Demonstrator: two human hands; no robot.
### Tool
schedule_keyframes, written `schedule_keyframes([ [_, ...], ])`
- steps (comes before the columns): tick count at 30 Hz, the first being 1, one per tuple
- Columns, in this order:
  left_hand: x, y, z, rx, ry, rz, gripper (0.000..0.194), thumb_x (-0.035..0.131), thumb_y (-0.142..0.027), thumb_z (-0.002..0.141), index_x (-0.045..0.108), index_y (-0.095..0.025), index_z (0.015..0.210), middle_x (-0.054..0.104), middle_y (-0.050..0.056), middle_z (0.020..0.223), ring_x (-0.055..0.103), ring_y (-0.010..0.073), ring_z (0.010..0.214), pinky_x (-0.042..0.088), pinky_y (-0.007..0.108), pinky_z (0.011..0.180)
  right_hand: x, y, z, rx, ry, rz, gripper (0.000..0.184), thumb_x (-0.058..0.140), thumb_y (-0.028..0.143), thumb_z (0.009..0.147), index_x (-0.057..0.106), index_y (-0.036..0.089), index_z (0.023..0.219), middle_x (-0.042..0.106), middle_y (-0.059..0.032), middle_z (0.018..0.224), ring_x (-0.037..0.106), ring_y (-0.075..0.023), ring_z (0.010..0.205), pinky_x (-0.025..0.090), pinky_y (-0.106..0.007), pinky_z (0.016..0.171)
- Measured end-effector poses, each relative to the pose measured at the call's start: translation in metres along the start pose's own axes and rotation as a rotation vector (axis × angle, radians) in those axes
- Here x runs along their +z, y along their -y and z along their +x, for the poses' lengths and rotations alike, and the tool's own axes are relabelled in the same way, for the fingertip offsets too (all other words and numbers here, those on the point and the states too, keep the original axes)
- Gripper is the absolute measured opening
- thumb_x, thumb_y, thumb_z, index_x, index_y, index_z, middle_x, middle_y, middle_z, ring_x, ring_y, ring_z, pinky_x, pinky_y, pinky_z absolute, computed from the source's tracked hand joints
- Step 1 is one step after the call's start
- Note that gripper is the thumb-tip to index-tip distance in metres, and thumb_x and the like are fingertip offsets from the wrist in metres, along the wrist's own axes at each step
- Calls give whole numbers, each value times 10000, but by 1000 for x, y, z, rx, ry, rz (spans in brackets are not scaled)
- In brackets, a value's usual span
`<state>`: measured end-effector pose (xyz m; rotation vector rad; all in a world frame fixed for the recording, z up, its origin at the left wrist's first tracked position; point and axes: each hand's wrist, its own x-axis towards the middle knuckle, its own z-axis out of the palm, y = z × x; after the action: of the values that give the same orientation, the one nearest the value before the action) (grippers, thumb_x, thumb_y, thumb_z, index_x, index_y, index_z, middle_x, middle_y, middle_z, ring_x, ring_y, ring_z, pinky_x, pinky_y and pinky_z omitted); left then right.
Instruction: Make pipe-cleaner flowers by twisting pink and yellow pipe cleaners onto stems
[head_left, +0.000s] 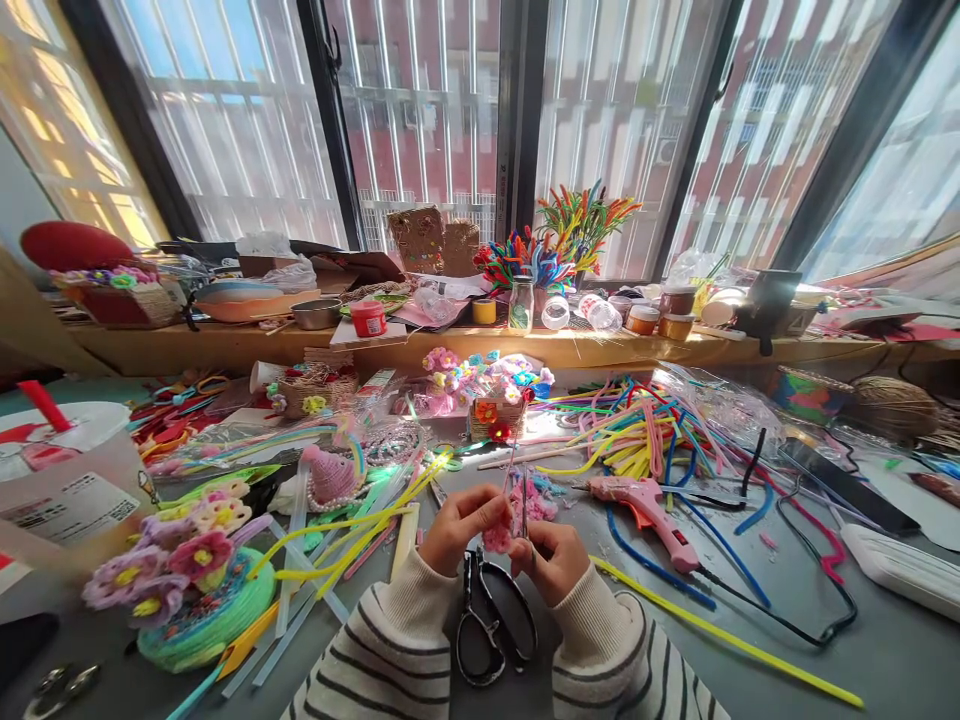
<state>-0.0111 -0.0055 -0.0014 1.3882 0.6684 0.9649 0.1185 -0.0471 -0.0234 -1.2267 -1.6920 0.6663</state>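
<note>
Low in the middle, my left hand [465,522] is closed in a pinch on a small pink fuzzy flower [496,538], apparently bent from pipe cleaner. My right hand [553,562] meets it from the other side, its fingertips pressed together at the flower's right edge. A thin stem rises from between the fingers. Black-handled scissors [480,650] lie on the table between my wrists, partly hidden by my hands. Just beyond my fingers sits a pile of pink and blue fuzzy pieces [541,492].
A pink glue gun [651,515] lies to the right, its cord curling across the table. Behind it are heaped colourful pipe cleaners [645,440]. On the left stand a flower-topped green yarn piece [206,610] and a lidded drink cup [67,480]. A flower basket [495,415] stands ahead.
</note>
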Motion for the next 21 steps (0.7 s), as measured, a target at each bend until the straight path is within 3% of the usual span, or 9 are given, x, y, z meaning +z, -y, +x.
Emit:
schedule_keyframes([
  [8,0,1,0,-60,-16,-57,279,535,-393,656,564,-123,593,522,6,546,444,92,501,319,208,482,1,-1,0,-7,33,-19,639,282,658,665,531,127,413,430,7,371,342,-70,380,260,-195,390],
  [13,2,-2,0,-30,-61,-15,253,564,-372,635,573,-125,584,527,0,538,451,91,511,336,205,497,2,-2,0,-10,25,-35,647,274,664,663,530,124,416,390,16,375,310,-69,383,229,-204,387],
  [21,2,-2,3,-74,-128,7,263,645,-325,542,471,-132,504,451,-52,465,389,50,421,298,188,431,2,-2,1,-14,33,-89,650,261,672,660,530,129,424,306,38,384,277,-69,387,196,-209,388],
])
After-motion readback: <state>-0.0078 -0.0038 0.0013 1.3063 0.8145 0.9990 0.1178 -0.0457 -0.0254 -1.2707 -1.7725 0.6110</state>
